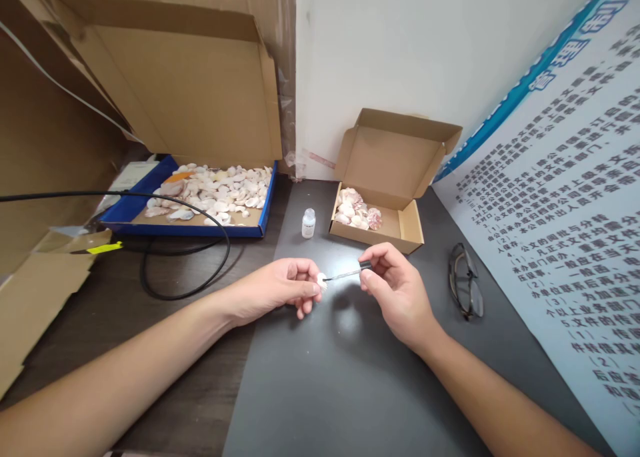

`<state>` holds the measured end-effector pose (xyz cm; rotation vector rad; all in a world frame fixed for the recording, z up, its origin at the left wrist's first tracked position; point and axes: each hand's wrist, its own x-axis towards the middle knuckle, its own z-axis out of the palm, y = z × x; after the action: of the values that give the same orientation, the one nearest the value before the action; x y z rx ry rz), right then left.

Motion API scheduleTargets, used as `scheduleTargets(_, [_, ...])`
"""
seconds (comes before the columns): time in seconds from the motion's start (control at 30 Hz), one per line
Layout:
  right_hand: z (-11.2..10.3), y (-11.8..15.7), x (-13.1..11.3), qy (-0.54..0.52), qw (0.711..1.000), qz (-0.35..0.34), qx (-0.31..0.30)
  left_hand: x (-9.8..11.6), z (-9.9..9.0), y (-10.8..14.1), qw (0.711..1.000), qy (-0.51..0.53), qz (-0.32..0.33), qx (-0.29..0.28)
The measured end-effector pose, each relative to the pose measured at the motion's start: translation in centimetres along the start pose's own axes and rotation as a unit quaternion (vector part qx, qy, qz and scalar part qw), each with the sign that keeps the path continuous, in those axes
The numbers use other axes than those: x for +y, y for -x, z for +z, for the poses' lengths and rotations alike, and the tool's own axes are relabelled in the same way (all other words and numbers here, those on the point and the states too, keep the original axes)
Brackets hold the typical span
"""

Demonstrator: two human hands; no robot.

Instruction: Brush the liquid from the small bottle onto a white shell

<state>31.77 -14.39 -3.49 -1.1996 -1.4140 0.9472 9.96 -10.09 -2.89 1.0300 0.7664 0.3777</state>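
Between the thumb and fingers of my left hand (287, 287) is a small white seashell (323, 282), held above the dark grey mat. My right hand (395, 289) pinches the black cap of a thin applicator brush (345, 274). The brush's dark tip points left and appears to touch the shell's face. Just behind the hands stands a small bottle (309, 228) with a white label, upright and uncapped as far as I can see. To its right, a small open cardboard box (413, 222) holds several shells (356, 210), some pinkish.
A blue-edged tray box (200, 230) full of pale shells sits at back left under a raised cardboard lid. A black cable (227, 254) loops before it. Glasses (465, 282) lie at right, near a printed poster (560, 244). A white wall rises behind.
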Motion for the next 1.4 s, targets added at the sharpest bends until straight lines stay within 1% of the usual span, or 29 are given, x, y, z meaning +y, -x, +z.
scheduleTargets(0.07, [-0.03,0.00,-0.03,0.014,1.000,0.001,0.008,-0.09,-0.08,-0.05,1.000,0.001,0.000,-0.004])
scheduleTargets(0.13, [-0.07,-0.01,-0.03,0.006,1.000,0.002,0.010,-0.12,-0.12,-0.09,1.000,-0.002,-0.002,-0.004])
scheduleTargets(0.23, [-0.10,-0.02,-0.04,-0.011,1.000,0.005,-0.003,-0.06,-0.11,-0.13,1.000,-0.001,-0.007,-0.001])
scheduleTargets(0.37, [-0.10,-0.11,-0.06,0.024,1.000,0.006,0.004,-0.02,-0.08,-0.15,1.000,0.010,0.003,0.005])
scheduleTargets(0.57, [-0.12,-0.26,0.03,-0.015,1.000,0.009,0.007,-0.02,-0.01,-0.06,1.000,0.026,0.002,0.008])
scheduleTargets(0.83, [-0.04,-0.26,-0.10,0.018,0.999,0.021,0.024,0.19,0.07,0.09,0.999,0.031,0.002,0.011])
scheduleTargets(0.97, [-0.12,-0.27,-0.17,0.005,1.000,0.013,0.012,0.22,0.05,0.14,0.999,0.034,-0.001,0.011])
scheduleTargets(1.1, [-0.21,-0.26,-0.37,0.042,0.999,0.013,0.017,0.31,0.08,0.13,0.999,0.036,-0.003,0.017])
scheduleTargets(1.27, [-0.11,-0.23,-0.49,0.031,0.999,0.010,0.008,0.34,0.09,0.12,0.999,0.039,-0.005,0.015])
scheduleTargets(1.4, [-0.10,-0.20,-0.37,0.055,0.998,0.011,0.013,0.36,0.05,0.19,0.999,0.042,-0.004,0.012])
